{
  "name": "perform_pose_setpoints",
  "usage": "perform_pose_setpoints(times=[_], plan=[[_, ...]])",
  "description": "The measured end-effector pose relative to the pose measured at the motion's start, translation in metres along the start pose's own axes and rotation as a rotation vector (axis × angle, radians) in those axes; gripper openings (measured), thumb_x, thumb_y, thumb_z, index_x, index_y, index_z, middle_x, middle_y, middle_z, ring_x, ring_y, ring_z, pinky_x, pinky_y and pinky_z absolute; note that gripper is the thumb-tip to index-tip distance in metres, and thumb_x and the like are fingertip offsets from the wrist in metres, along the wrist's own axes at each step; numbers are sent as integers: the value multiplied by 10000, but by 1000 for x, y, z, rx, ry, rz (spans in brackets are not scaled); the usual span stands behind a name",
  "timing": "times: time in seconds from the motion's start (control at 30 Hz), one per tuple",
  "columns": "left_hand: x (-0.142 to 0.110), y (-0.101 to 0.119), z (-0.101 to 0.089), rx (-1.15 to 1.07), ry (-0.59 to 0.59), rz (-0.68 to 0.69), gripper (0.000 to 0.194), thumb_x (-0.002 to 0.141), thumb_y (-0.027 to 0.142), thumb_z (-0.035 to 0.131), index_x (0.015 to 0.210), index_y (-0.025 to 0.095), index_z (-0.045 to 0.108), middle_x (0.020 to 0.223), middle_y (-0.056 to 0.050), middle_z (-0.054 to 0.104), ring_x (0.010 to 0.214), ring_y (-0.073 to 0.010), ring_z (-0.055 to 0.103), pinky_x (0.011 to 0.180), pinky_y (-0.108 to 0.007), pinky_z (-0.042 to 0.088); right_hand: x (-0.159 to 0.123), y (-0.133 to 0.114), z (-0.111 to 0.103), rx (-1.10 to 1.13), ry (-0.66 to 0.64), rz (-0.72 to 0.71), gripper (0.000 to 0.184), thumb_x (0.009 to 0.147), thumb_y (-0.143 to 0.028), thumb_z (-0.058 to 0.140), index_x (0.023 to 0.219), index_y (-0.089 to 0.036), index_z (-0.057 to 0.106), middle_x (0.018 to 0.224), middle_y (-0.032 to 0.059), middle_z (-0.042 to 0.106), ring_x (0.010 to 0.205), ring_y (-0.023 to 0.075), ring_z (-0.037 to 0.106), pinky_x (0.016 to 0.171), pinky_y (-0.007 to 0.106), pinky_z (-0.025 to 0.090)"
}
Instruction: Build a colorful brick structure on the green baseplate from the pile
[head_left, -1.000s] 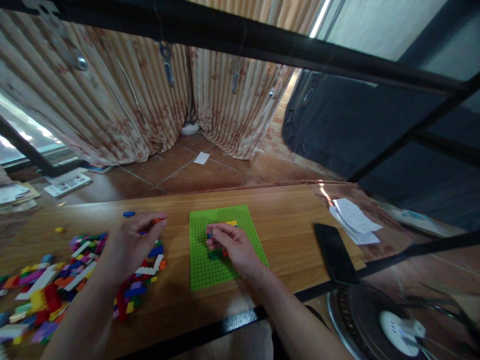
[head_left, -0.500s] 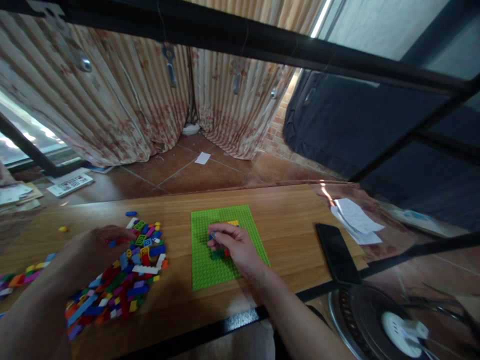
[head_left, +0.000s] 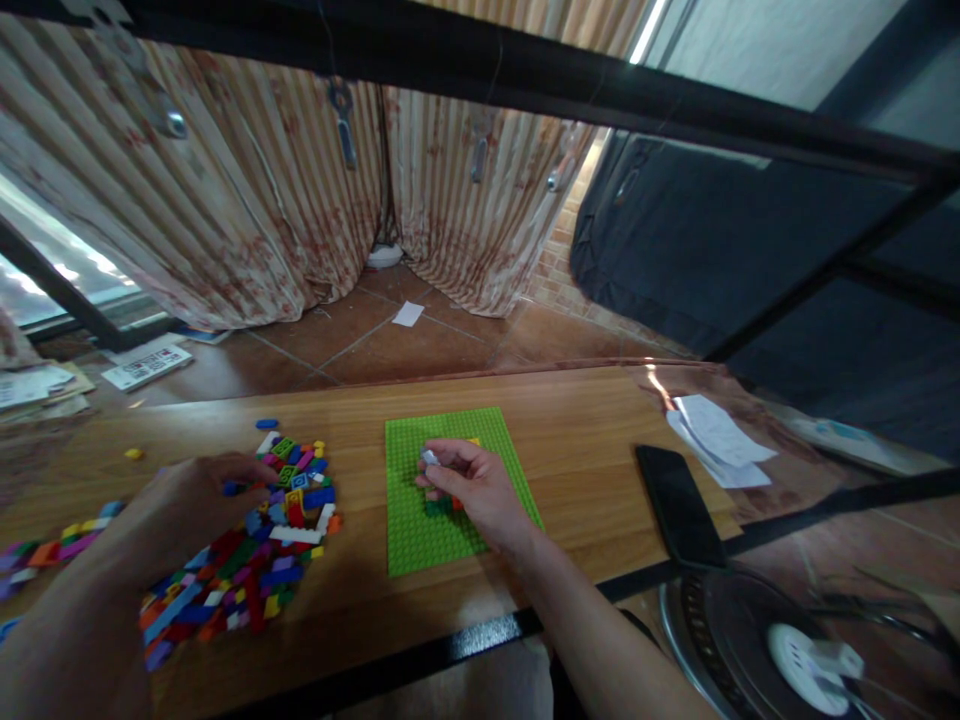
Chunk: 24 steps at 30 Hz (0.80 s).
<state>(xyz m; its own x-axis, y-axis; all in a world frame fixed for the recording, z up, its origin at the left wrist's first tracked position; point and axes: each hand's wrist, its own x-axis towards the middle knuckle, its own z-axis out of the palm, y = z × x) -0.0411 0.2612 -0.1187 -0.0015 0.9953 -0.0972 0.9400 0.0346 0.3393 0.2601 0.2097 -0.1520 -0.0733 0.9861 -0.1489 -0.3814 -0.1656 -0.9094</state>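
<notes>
A small whitish brick (head_left: 429, 457) is pinched between the thumb and fingers of my right hand (head_left: 476, 490). That hand is above the green baseplate (head_left: 420, 550) and partly hides a cluster of coloured bricks on it; yellow, red and dark green parts show around my fingers. My left hand (head_left: 191, 500) reaches over the left side of a heap of loose toy bricks (head_left: 281, 577). Its thumb and forefinger are apart, and a dark blue brick (head_left: 231, 488) shows in the gap between them.
More bricks (head_left: 64, 540) lie beyond my left forearm, with a single yellow brick (head_left: 133, 454) farther back. A black phone (head_left: 679, 505) and paper sheets (head_left: 716, 435) are at the right of the wooden table (head_left: 585, 440). A round stool with a white power strip (head_left: 806, 665) stands below.
The whitish brick in my right hand shows more clearly now, turned between the fingertips. My left hand stays over the heap with little movement. The whole view has shifted slightly.
</notes>
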Motion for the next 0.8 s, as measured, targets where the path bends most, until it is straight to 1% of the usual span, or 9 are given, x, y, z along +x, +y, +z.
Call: perform_pose_setpoints(times=[0.03, 0.1, 0.2, 0.27, 0.37, 0.4, 0.57, 0.67, 0.8], plan=[[1, 0, -4, -11, -58, 29, 210, 716, 371, 620, 830, 260, 757, 785, 76, 759, 705, -154, 660, 735, -240, 464, 0, -1, 0, -11, 7, 3, 367, 635, -351, 839, 954, -226, 708, 843, -7, 720, 690, 129, 705, 575, 252, 547], [0, 3, -11, -53, -61, 81, 298, 746, 433, 570, 891, 244, 749, 845, 50, 766, 759, -172, 669, 776, -277, 476, 0, -2, 1, -28, 24, 10, 389, 620, -356, 842, 957, -220, 704, 858, -4, 720, 648, 121, 696, 525, 232, 525], [-3, 14, -15, -132, 103, 128, 427, 787, 583, 500, 921, 244, 723, 908, 53, 759, 807, -174, 667, 832, -324, 499, 1, -3, 2, -40, 38, -2, 395, 605, -347, 844, 949, -213, 702, 827, -10, 714, 597, 107, 671, 480, 219, 499], [-6, 25, -12, -188, 192, 191, 458, 818, 625, 475, 935, 245, 703, 963, 62, 747, 850, -166, 663, 876, -350, 510, 1, -3, 2, -39, 40, -24, 375, 603, -331, 844, 928, -211, 704, 754, -31, 694, 565, 94, 646, 480, 217, 496], [-9, 46, 0, -286, 290, 338, 383, 873, 547, 486, 919, 224, 687, 973, 35, 737, 906, -171, 664, 931, -371, 512, 1, -4, 3, -45, 44, -49, 346, 598, -310, 846, 898, -208, 705, 649, -63, 646, 513, 77, 602, 472, 214, 486], [-10, 55, 6, -302, 269, 392, 337, 886, 496, 499, 945, 221, 685, 996, 19, 734, 926, -179, 667, 937, -374, 514, 1, -3, 3, -51, 45, -56, 342, 598, -309, 846, 893, -208, 705, 629, -69, 635, 501, 75, 590, 467, 215, 482], [-17, 105, 37, -413, 334, 557, 226, 913, 325, 505, 1004, 224, 686, 988, -42, 722, 938, -205, 675, 903, -356, 538, 2, 0, 3, -76, 53, -93, 339, 601, -330, 844, 888, -211, 709, 632, -57, 641, 514, 85, 583, 493, 234, 494], [-25, 126, 54, -484, 370, 595, 227, 909, 267, 511, 1038, 182, 677, 1027, -76, 706, 984, -212, 668, 909, -362, 545, 2, -1, 0, -76, 83, -112, 331, 598, -342, 844, 876, -214, 717, 701, -32, 682, 579, 105, 621, 569, 264, 535], [-33, 133, 73, -521, 303, 551, 234, 898, 203, 521, 1081, 158, 660, 1078, -101, 690, 1033, -220, 658, 943, -381, 538, 4, -11, -14, -154, 154, -159, 308, 632, -368, 812, 883, -214, 719, 797, 8, 734, 707, 152, 677, 695, 318, 573]])
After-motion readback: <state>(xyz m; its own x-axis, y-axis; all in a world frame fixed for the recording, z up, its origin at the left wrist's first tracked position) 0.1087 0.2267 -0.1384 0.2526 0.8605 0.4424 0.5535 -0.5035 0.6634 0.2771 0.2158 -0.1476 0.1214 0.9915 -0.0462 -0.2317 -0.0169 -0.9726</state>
